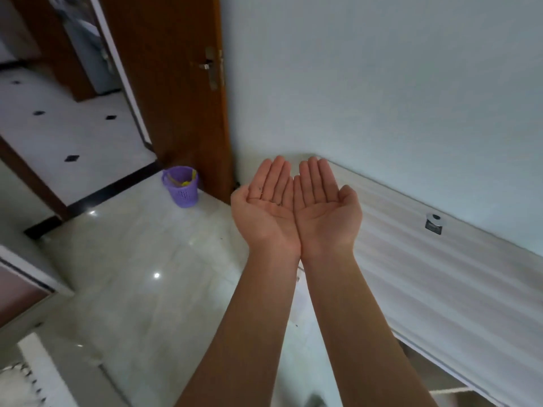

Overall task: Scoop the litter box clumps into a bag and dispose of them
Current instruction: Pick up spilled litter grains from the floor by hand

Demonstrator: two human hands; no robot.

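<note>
Left hand (266, 207) and right hand (324, 205) palms up, side by side, edges touching, fingers straight, holding nothing; small purple perforated plastic bin (181, 186) beside brown wooden door (176, 92).

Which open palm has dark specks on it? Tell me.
The left hand: small dark specks dot its palm, while the right hand beside it looks clean.

both hands (295, 205) palms-up, side by side

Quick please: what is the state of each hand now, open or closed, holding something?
Left hand: open, palm up, holding nothing.
Right hand: open, palm up, holding nothing.
</note>
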